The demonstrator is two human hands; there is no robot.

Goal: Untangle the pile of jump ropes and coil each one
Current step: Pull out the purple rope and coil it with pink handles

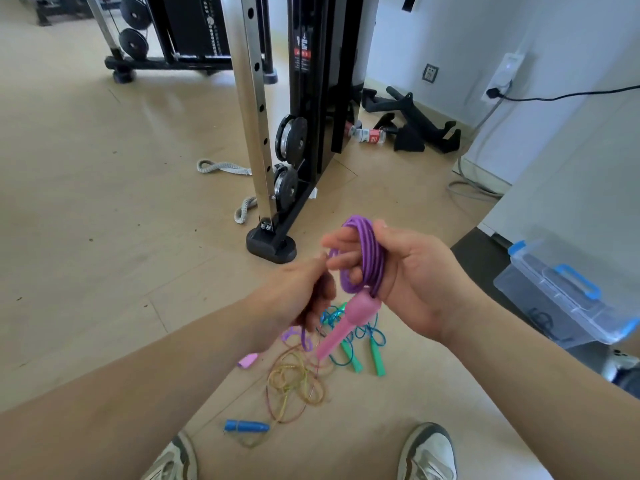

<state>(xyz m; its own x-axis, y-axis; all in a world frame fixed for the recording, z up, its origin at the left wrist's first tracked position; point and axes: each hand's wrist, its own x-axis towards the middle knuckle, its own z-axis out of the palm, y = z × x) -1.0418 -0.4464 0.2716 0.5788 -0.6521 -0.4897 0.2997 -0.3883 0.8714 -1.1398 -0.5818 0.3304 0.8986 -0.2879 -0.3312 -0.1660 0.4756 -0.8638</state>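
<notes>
The right hand [415, 282] grips the purple coil [363, 244], the left hand [294, 296] pinches its tail [305, 337]; slackened fingers could spill the loops, or the tail snag the pile [298, 375].

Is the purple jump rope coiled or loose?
Mostly coiled: loops of the purple rope hang in the right hand, pink handle below; a tail runs to the left hand.

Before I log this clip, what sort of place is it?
Most likely a small gym or workout room: a cable weight machine with pulleys, black handle attachments by the wall, and jump ropes on the floor.
</notes>
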